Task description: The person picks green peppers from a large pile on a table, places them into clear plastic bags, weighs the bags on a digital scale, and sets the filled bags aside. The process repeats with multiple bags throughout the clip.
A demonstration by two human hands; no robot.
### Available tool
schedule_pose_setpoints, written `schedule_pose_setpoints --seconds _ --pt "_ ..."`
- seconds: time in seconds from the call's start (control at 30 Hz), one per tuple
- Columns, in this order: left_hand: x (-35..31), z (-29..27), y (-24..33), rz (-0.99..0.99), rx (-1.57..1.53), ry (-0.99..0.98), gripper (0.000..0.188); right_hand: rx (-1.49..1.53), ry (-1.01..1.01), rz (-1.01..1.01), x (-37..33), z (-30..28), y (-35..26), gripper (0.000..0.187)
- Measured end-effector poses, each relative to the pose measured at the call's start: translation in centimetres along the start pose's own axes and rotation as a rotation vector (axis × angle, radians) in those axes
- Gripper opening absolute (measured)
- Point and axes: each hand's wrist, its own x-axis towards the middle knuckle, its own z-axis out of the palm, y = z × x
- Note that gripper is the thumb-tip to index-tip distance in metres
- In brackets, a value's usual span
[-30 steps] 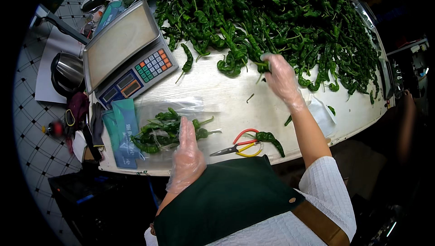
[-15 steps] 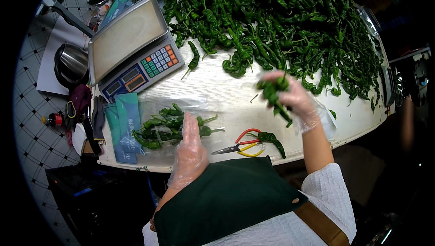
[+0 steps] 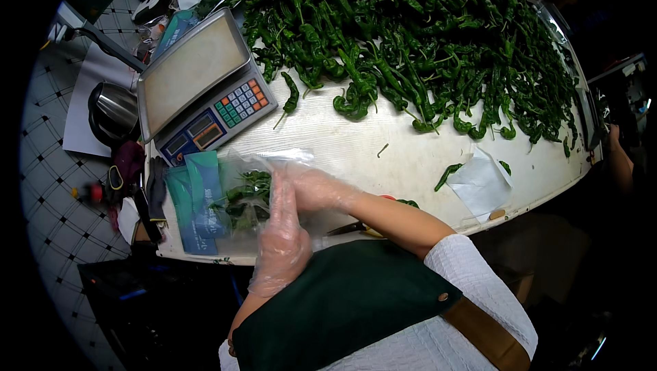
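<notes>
Both my hands wear clear plastic gloves and meet at the right-hand end of a clear plastic bag [image 3: 236, 164]. Several green peppers [image 3: 248, 196] lie inside the bag. My left hand [image 3: 282, 237] is held edge-on against the bag's mouth, its fingers stretched out straight. My right hand [image 3: 316, 188] reaches in from the right at the same spot; its fingers are blurred and partly hidden behind my left hand, so I cannot make out what they hold. Under my right forearm, scissors [image 3: 350, 228] and one green pepper [image 3: 409, 203] are mostly covered.
A large heap of green peppers [image 3: 417, 36] covers the table's far side. A digital scale [image 3: 198, 77] stands at the left, with teal-blue packets [image 3: 202, 203] below it. A white sheet [image 3: 482, 183] and a loose pepper [image 3: 446, 176] lie to the right. A metal kettle [image 3: 113, 112] sits beyond the table.
My right hand has swept left, from over the middle of the table to the bag beside my left hand. The peppers it carried no longer show. A loose pepper now shows beside the white sheet.
</notes>
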Motion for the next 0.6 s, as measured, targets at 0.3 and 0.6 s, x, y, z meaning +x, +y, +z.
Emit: schedule_pose_setpoints --seconds 0.3,0.6 --pt "0.1 0.9 -2.0 0.037 0.143 0.03 0.071 0.025 0.035 0.275 -1.2 -9.6 -2.5 0.037" --pt "0.6 2.3 -3.0 0.078 0.155 0.035 0.067 -0.805 0.985 0.359 -2.8 -17.8 5.4 0.04"
